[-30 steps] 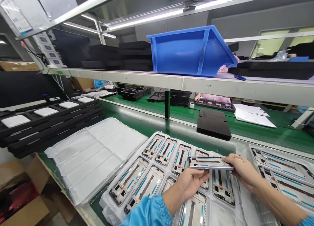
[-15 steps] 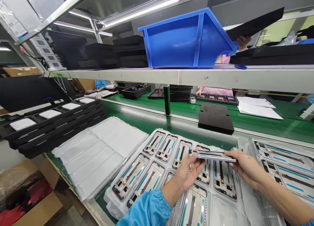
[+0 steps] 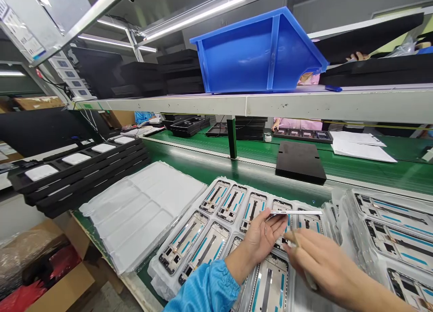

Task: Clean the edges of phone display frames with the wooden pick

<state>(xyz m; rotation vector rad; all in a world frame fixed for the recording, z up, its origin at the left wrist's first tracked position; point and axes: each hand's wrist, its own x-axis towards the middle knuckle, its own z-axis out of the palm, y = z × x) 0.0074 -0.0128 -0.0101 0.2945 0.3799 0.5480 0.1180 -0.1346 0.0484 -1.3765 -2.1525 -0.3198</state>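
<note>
My left hand (image 3: 262, 235) pinches one end of a thin silver phone frame (image 3: 297, 212), held level and edge-on above a clear blister tray (image 3: 162, 276) filled with several similar phone frames (image 3: 184, 242). My right hand (image 3: 318, 260) hovers just below and right of the held frame, off it, fingers curled and motion-blurred. A thin pale strip shows among those fingers; I cannot make out what it is. My left arm wears a blue sleeve (image 3: 206, 291).
A second tray of frames (image 3: 389, 222) lies at right, a stack of white empty trays (image 3: 142, 208) at left, and black foam trays (image 3: 77, 174) further left. On the green belt sit a black pad (image 3: 299, 162) and papers (image 3: 360, 147). A blue bin (image 3: 257, 55) stands on the shelf; another person's hand (image 3: 356, 56) touches black trays there.
My right hand has let go of the frame's right end and dropped down toward me. The left hand alone keeps the frame, now turned fully edge-on. The camera has tilted slightly.
</note>
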